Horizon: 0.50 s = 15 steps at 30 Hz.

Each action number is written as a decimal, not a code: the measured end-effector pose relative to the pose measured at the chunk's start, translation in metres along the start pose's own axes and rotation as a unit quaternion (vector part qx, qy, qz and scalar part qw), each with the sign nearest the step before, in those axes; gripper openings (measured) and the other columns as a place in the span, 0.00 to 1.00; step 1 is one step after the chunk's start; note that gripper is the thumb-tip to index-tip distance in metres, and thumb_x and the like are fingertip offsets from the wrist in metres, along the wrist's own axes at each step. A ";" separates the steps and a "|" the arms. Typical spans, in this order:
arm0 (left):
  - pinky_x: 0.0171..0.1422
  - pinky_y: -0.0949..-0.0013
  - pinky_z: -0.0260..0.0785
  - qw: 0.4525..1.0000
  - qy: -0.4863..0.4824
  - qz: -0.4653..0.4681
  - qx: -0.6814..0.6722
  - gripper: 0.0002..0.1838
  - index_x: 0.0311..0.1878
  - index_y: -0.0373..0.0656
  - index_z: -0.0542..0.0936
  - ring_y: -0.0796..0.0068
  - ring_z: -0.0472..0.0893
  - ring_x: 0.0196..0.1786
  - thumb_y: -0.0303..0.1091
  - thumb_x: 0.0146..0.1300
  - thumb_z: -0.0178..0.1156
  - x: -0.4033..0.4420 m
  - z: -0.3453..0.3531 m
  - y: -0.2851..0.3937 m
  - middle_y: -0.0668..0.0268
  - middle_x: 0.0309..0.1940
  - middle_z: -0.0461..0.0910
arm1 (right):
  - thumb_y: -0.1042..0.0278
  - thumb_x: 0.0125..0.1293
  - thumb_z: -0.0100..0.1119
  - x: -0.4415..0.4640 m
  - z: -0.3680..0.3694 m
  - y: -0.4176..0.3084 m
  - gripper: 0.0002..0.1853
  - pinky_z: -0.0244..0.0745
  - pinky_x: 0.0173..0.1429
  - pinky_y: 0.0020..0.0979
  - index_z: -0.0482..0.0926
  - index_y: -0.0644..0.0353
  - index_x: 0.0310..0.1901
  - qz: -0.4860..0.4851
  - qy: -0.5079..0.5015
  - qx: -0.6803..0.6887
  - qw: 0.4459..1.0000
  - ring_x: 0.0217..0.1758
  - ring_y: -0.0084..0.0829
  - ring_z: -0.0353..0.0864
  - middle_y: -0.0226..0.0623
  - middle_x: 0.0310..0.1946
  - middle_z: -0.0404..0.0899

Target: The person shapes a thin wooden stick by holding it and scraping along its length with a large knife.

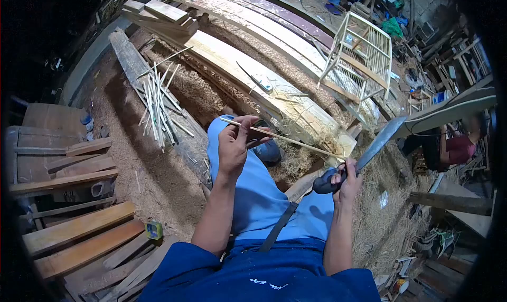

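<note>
My left hand [232, 149] is closed round a thin, pale wooden stick [296, 142], which slants across above my lap. The stick's far end reaches the thumb of my right hand [347, 186]. That hand grips a large knife by its dark handle [323, 182], and the long grey blade [381, 141] points up and to the right. Whether the stick's tip touches the blade, I cannot tell. To the left, a pile of similar sticks [157, 109] lies on a weathered plank [127, 56].
Ahead stretches a long wooden bench [232, 62] with a thin curved blade [252, 76] on it. A slatted wooden cage [364, 54] stands beyond. Shavings [296, 167] cover the ground. At left are boards [84, 228] and a tape measure [153, 230]. A person [457, 149] is at right.
</note>
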<state>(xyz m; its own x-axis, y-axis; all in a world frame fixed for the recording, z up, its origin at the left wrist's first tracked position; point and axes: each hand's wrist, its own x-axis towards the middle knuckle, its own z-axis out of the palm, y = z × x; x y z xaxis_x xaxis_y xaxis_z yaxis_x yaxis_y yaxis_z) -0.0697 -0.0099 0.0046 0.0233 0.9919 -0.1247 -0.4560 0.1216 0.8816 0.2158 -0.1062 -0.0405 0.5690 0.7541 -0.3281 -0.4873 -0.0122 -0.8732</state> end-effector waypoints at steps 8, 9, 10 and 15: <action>0.49 0.64 0.87 0.999 -0.017 -0.006 -0.047 0.14 0.55 0.35 0.77 0.60 0.88 0.48 0.35 0.74 0.59 -0.003 -0.003 0.001 0.50 0.42 0.86 | 0.65 0.72 0.62 -0.002 -0.008 0.008 0.10 0.68 0.17 0.27 0.74 0.61 0.46 0.006 -0.002 -0.012 1.000 0.15 0.23 0.70 0.38 0.30 0.77; 0.50 0.64 0.86 0.999 -0.015 -0.004 -0.043 0.13 0.54 0.35 0.79 0.62 0.88 0.48 0.33 0.73 0.61 -0.003 -0.001 0.000 0.51 0.43 0.86 | 0.66 0.72 0.62 -0.002 -0.008 0.008 0.10 0.68 0.17 0.27 0.74 0.62 0.46 0.009 -0.001 -0.011 1.000 0.15 0.23 0.70 0.39 0.31 0.77; 0.52 0.63 0.85 0.999 -0.013 -0.002 -0.039 0.12 0.53 0.35 0.80 0.63 0.88 0.48 0.31 0.72 0.62 -0.004 0.000 0.000 0.52 0.43 0.86 | 0.66 0.72 0.62 -0.002 -0.008 0.008 0.10 0.68 0.17 0.27 0.74 0.62 0.46 0.012 -0.001 -0.011 1.000 0.15 0.23 0.70 0.39 0.31 0.77; 0.54 0.63 0.84 0.998 -0.019 0.008 -0.065 0.10 0.51 0.35 0.81 0.64 0.87 0.48 0.30 0.73 0.61 -0.006 0.003 -0.007 0.53 0.44 0.87 | 0.67 0.71 0.62 -0.005 -0.007 0.009 0.10 0.68 0.18 0.27 0.74 0.63 0.45 0.012 -0.019 -0.012 1.000 0.16 0.22 0.70 0.38 0.30 0.77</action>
<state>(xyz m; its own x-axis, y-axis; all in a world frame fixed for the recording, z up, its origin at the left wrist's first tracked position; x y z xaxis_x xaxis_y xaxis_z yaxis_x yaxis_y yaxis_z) -0.0639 -0.0170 0.0011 0.0480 0.9947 -0.0906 -0.5684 0.1018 0.8165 0.2132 -0.1143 -0.0491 0.5319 0.7775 -0.3354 -0.4834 -0.0463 -0.8742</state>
